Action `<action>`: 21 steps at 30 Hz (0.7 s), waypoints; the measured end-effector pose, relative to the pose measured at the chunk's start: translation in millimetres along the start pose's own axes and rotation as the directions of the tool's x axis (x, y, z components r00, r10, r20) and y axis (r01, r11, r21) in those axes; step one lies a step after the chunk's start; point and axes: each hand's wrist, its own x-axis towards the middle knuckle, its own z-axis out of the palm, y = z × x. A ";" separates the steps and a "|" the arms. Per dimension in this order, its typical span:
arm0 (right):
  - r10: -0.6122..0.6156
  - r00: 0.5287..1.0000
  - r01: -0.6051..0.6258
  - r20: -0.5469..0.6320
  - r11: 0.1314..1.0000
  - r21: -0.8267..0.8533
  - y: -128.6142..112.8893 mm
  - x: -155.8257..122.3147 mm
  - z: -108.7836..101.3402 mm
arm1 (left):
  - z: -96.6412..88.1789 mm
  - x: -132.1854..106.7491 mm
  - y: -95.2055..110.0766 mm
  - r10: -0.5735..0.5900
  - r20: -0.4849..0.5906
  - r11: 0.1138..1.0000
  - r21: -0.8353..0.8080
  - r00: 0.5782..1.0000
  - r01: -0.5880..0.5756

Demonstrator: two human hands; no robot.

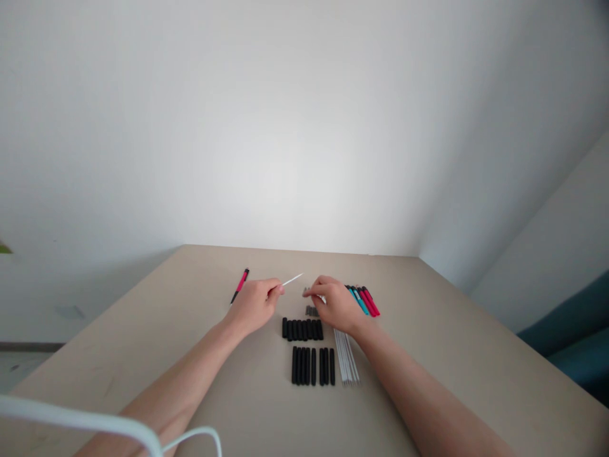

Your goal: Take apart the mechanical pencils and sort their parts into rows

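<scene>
My left hand pinches a thin white pen refill, whose tip points up and to the right. My right hand hovers just right of that tip, thumb and forefinger drawn together; whatever is between them is too small to make out. Under its fingers lie small grey springs, partly covered by the hand. Below the hands are two rows of black pen parts, shorter ones behind and longer ones in front. More white refills lie side by side under my right wrist.
A pink and black pen rests left of my left hand. Teal barrels and pink barrels lie beyond my right hand. The beige table meets a white wall. A white curved cable crosses the lower left.
</scene>
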 end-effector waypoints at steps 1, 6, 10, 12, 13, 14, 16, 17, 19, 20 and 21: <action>0.044 0.998 -0.041 -0.045 0.998 0.053 -1.7 0.4 0.3 | -0.3 -0.5 1.5 0.018 0.010 1.000 -0.017 1.000 -0.018; 0.281 0.958 -0.227 -0.056 0.865 0.447 -6.7 4.0 2.4 | -0.4 -3.5 7.3 0.092 0.055 0.991 -0.104 0.994 -0.086; 0.312 0.949 -0.219 -0.038 0.743 0.632 -8.9 6.0 5.5 | 0.5 -4.5 8.8 0.126 0.082 0.981 -0.159 0.989 -0.112; 0.320 0.947 -0.217 -0.019 0.685 0.696 -11.4 6.2 7.0 | 0.6 -4.6 9.5 0.140 0.083 0.978 -0.169 0.987 -0.124; 0.321 0.947 -0.219 -0.004 0.655 0.723 -12.9 6.3 7.7 | 0.6 -4.7 9.7 0.147 0.085 0.976 -0.173 0.985 -0.131; 0.321 0.947 -0.220 0.010 0.628 0.746 -14.4 6.3 8.1 | 0.6 -4.8 9.8 0.153 0.087 0.975 -0.177 0.984 -0.136; 0.328 0.945 -0.212 0.014 0.578 0.788 -16.9 6.6 8.0 | 0.8 -5.1 9.7 0.157 0.090 0.973 -0.182 0.983 -0.139; 0.339 0.941 -0.203 0.005 0.549 0.811 -17.6 6.8 7.4 | 1.0 -5.2 9.5 0.155 0.092 0.974 -0.183 0.984 -0.136; 0.370 0.929 -0.179 -0.014 0.483 0.857 -17.6 6.9 5.1 | 1.4 -5.3 8.9 0.142 0.095 0.975 -0.185 0.985 -0.123; 0.381 0.925 -0.169 -0.016 0.447 0.879 -16.9 6.7 3.4 | 1.5 -5.3 8.6 0.137 0.096 0.976 -0.184 0.986 -0.117; 0.379 0.926 -0.163 -0.004 0.408 0.898 -16.0 6.3 1.4 | 1.7 -5.3 8.4 0.134 0.098 0.976 -0.183 0.986 -0.114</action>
